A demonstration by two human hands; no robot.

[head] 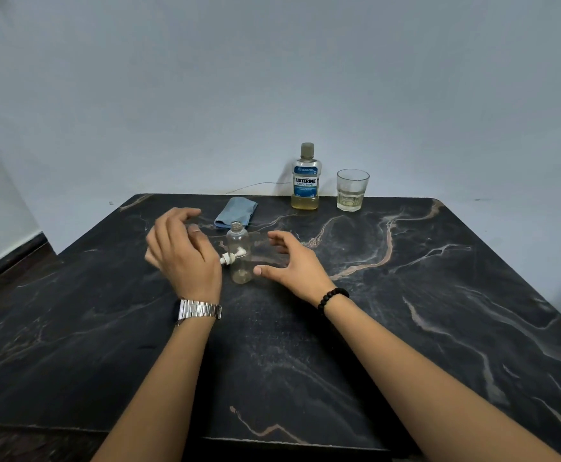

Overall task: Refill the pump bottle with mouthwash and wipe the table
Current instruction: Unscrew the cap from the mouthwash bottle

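We've got the dark marble-veined bench (405, 295) set up: Listerine mouthwash bottle (305, 176), still capped, at 12 o'clock with the blue folded cloth (236, 212) parked for wiping. The small clear plastic pump bottle (239, 256) stands uncapped at centre, its white pump head (231, 257) lying beside it, so it looks ready for filling. Left hand (181, 248) and right hand (289, 265) flank it, fingers loose, gripping nothing.

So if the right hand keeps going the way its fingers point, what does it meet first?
Probably the open pump bottle: the right hand points left toward it, fingers curved, a small gap apparently left. Depth is unclear.
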